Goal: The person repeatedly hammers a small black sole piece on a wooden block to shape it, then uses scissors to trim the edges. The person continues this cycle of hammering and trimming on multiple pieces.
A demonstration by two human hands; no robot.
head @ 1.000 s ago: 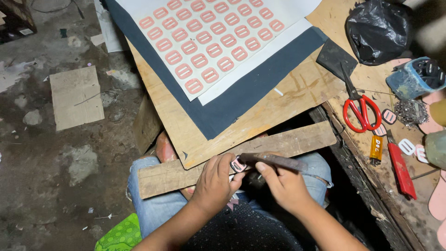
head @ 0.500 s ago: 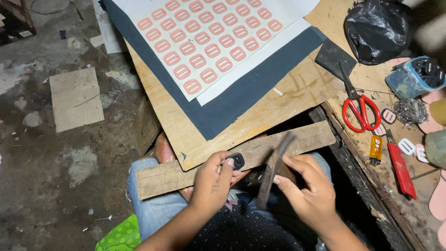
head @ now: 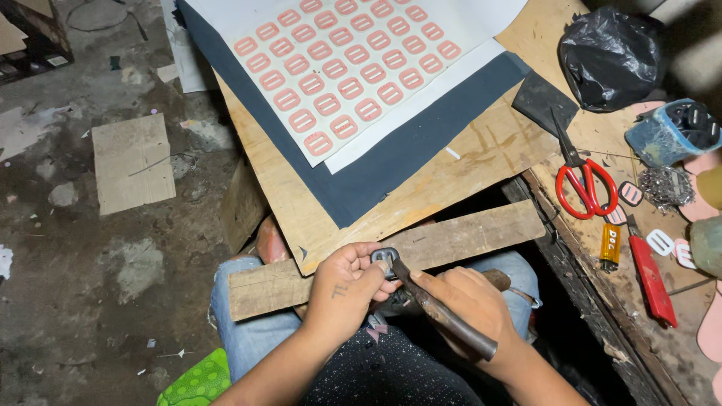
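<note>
My left hand (head: 347, 284) pinches a small dark buckle-shaped piece (head: 385, 256) against a worn wooden plank (head: 466, 234) lying across my lap. My right hand (head: 462, 301) grips a dark metal hand tool (head: 444, 314) like a pen, its tip touching the small piece. Further up, a white sheet covered with several rows of pink buckle-shaped labels (head: 342, 71) lies on a dark blue sheet (head: 391, 169) on a plywood board (head: 489, 146).
At the right lie red-handled scissors (head: 585, 184), a red utility knife (head: 651, 280), an orange lighter (head: 611, 244), a black plastic bag (head: 613, 54) and a blue container (head: 668, 134). A cardboard scrap (head: 131, 162) lies on the dirty floor at the left.
My right hand swung the tool from lying flat along the plank to a steep angle, then brought its tip onto the small piece. My left hand stayed on the piece.
</note>
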